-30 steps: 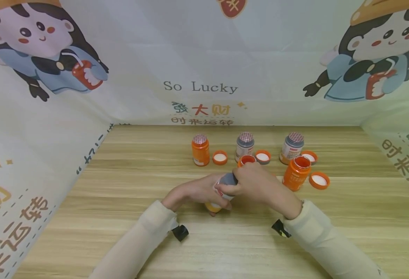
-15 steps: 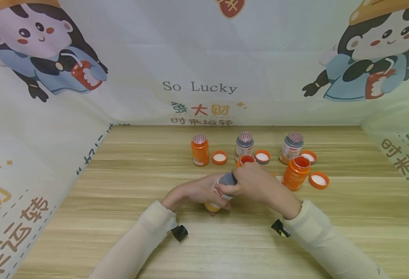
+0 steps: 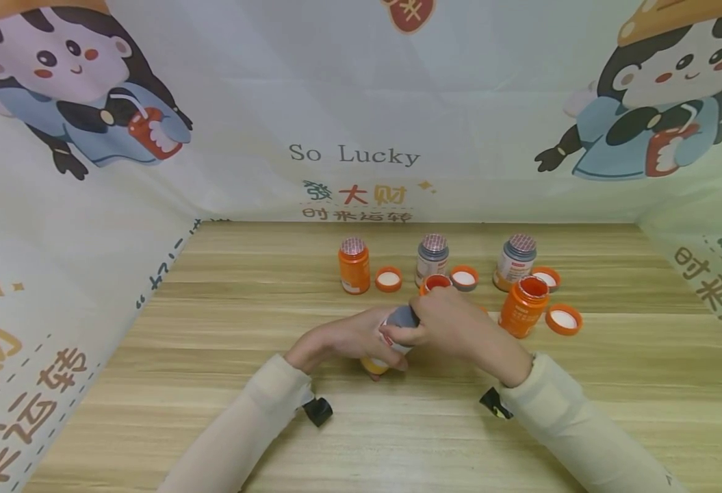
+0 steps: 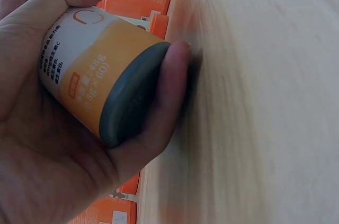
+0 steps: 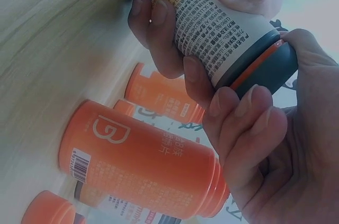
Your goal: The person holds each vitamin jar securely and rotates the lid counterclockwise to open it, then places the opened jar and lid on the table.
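In the head view my left hand grips a tilted pill bottle with a white and orange label, low over the table. The left wrist view shows its dark base with a finger curled beneath it and the thumb on the label. My right hand holds the bottle's grey cap between thumb and curled fingers. An orange ring shows between cap and bottle body in the right wrist view. Just beyond my right hand stands an orange bottle without a cap, partly hidden by that hand in the head view.
Another uncapped orange bottle stands to the right beside its upturned cap. Farther back are an orange bottle and two grey ones, all with patterned seals. Upturned caps lie beside them. A printed cloth rises behind the table.
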